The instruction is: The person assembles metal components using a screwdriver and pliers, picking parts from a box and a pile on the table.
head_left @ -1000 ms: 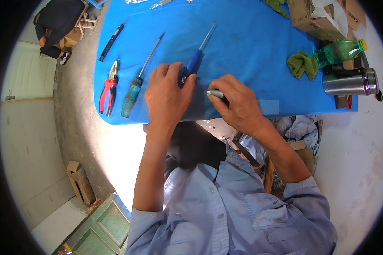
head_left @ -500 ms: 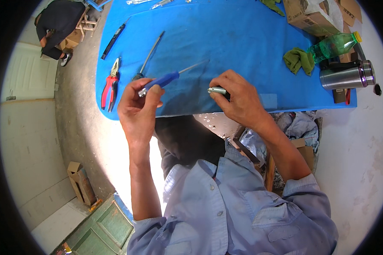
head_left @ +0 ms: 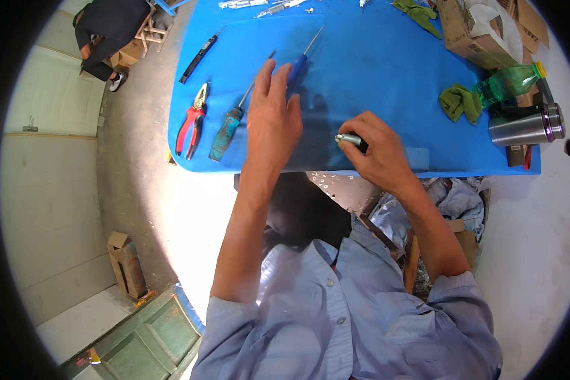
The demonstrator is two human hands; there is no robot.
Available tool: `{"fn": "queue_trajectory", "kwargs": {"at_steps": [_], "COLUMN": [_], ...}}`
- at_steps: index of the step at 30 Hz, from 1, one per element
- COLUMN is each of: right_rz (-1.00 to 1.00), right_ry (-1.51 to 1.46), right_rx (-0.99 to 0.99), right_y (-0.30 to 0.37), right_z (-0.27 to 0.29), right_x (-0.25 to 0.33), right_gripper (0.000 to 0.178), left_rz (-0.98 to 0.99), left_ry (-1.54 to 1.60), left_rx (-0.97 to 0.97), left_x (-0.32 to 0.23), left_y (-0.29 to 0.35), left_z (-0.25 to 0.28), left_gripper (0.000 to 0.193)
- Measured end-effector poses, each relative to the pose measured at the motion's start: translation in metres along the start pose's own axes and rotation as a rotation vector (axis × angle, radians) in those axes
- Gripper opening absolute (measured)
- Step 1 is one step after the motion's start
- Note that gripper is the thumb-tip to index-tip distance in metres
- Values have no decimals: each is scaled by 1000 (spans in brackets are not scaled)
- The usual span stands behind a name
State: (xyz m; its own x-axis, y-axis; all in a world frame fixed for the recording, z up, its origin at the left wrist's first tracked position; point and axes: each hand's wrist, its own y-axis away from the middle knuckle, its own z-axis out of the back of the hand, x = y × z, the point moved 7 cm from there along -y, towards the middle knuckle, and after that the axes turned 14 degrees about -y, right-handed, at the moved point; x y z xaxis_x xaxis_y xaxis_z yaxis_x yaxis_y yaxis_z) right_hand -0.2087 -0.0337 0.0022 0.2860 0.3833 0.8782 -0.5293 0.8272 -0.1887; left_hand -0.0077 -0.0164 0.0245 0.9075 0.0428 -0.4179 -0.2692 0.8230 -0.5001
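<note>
My left hand (head_left: 273, 123) is over the blue-covered table (head_left: 361, 76) with its fingers stretched out and apart, holding nothing. Just past its fingertips lies a screwdriver with a blue handle (head_left: 296, 68), partly hidden by the fingers. Closed around a small cylindrical metal part with a dark body (head_left: 350, 139), my right hand (head_left: 381, 152) stays above the table's near edge; most of the part is covered by the fingers. Left of my left hand is a screwdriver with a worn teal handle (head_left: 225, 134). Beside that rest red-and-black pliers (head_left: 190, 126) and a slim black pen-like tool (head_left: 198, 60).
On the right stand a steel flask (head_left: 519, 130), a green bottle (head_left: 508, 83), a green cloth (head_left: 460, 103) and a cardboard box (head_left: 475, 44). Several metal parts (head_left: 278, 7) lie along the far edge. Another person (head_left: 107, 31) sits at the far left.
The blue screwdriver has left my left hand and now lies on the table farther away. My left hand has moved right and its fingers have opened. My right hand still grips the metal part.
</note>
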Motion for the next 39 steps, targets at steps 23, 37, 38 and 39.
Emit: {"fn": "queue_trajectory", "kwargs": {"at_steps": [23, 37, 38, 39], "right_rz": [31, -3, -9, -15], "right_ry": [-5, -90, -86, -83], "right_rx": [30, 120, 124, 128], "right_y": [1, -7, -7, -7], "right_z": [5, 4, 4, 4], "right_x": [-4, -13, -13, -13], "right_gripper": [18, 17, 17, 17], "left_rz": [491, 359, 362, 365], "left_ry": [370, 565, 565, 565], "left_rx": [41, -16, -15, -15], "left_x": [63, 14, 10, 7], "left_y": [86, 86, 84, 82], "left_z": [148, 167, 167, 167], "left_gripper": [39, 28, 28, 29]}}
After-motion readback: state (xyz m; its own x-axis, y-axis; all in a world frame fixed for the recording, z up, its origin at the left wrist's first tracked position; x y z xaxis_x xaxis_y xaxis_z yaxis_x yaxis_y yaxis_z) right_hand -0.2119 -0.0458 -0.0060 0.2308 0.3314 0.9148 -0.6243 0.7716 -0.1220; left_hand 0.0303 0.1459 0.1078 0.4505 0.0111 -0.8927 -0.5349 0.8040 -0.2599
